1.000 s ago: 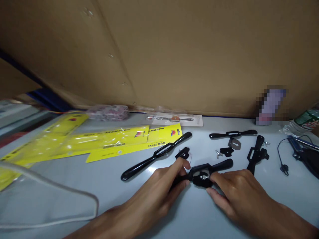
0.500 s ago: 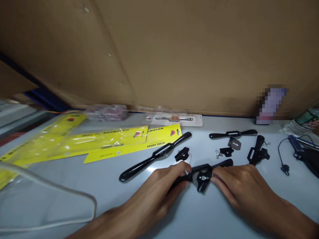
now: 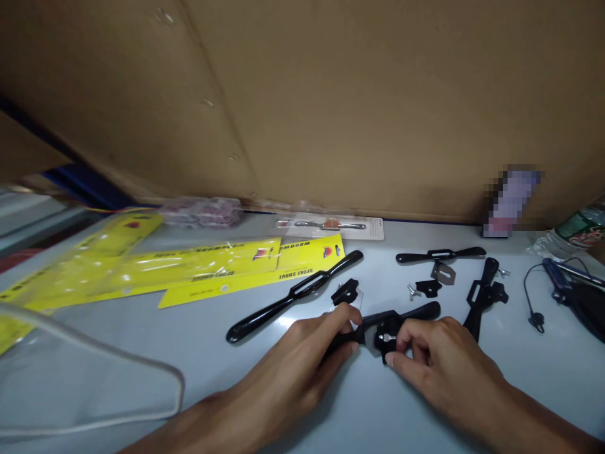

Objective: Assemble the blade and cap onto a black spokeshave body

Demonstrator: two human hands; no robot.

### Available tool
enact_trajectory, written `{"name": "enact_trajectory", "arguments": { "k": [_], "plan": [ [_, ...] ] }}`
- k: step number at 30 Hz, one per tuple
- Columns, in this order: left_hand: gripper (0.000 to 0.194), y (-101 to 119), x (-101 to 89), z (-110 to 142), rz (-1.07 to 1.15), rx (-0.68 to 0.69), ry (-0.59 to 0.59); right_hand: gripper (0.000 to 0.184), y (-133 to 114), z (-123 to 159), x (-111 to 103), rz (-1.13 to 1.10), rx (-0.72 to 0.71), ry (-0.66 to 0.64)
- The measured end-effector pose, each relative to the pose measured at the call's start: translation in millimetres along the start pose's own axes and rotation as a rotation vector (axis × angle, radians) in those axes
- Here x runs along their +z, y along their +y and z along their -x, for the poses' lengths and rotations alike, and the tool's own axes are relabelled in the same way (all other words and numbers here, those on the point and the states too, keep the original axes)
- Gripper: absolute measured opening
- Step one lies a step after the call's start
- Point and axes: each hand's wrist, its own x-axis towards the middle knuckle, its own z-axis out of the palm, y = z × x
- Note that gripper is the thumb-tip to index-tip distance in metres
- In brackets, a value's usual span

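My left hand (image 3: 305,359) is closed round the left handle of a black spokeshave (image 3: 421,311) near the table's front. Thumb and forefinger of my right hand (image 3: 444,359) pinch the black cap plate (image 3: 386,329) on its middle, where a silver wing screw shows. Under the plate, part of a grey blade (image 3: 370,340) is visible. A second black spokeshave body (image 3: 265,318) lies beyond my left hand, with a loose cap plate (image 3: 346,292) by it. To the right are another spokeshave body (image 3: 466,253), a blade (image 3: 444,273), a cap plate (image 3: 428,289) and a wing screw (image 3: 413,291).
Yellow spoke shave cards (image 3: 246,287) with clear plastic cover the left. A white cable (image 3: 118,361) loops in front. Right of my hand lies a further spokeshave (image 3: 482,296). Beyond are a bottle (image 3: 579,230) and a blurred-out upright object (image 3: 511,202). Cardboard (image 3: 354,113) walls the back.
My right hand has shifted from the spokeshave's right side onto the cap plate, which now sits turned more upright. My left hand keeps its hold on the handle.
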Motion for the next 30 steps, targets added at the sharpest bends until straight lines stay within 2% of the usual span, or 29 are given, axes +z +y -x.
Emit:
{"name": "enact_trajectory", "arguments": {
  "k": [6,11,14,17,20,24,26,30],
  "plan": [
    [0.011,2.4,1.4,-2.3,-0.021,-0.012,0.001,0.012,2.0,-3.5,-1.8,-0.311,0.098,-0.128],
    [0.010,3.6,1.3,-3.3,-0.002,-0.028,0.001,0.012,-3.1,-2.4,-0.7,-0.292,0.102,-0.092],
    [0.009,3.3,1.6,-3.3,0.013,-0.045,0.001,0.016,-4.6,-3.3,-0.3,-0.383,0.146,-0.118],
    [0.010,4.5,1.3,-4.1,0.031,-0.087,0.006,0.013,1.9,-6.9,-1.3,-0.568,0.175,-0.207],
    [0.012,7.7,0.9,-4.2,0.028,-0.101,0.021,0.010,10.4,-11.3,-4.2,-0.766,0.126,-0.335],
    [0.020,11.7,1.9,-2.1,0.005,0.005,0.016,0.011,12.5,-12.2,-7.0,-0.892,0.105,-0.480],
    [0.022,12.4,2.4,-1.4,-0.008,0.013,0.014,0.012,11.0,-10.8,-5.6,-0.886,0.093,-0.480],
    [0.022,12.3,1.7,-2.3,-0.008,-0.053,0.006,0.013,8.9,-8.4,-0.8,-0.811,0.074,-0.339]
  ]
}}
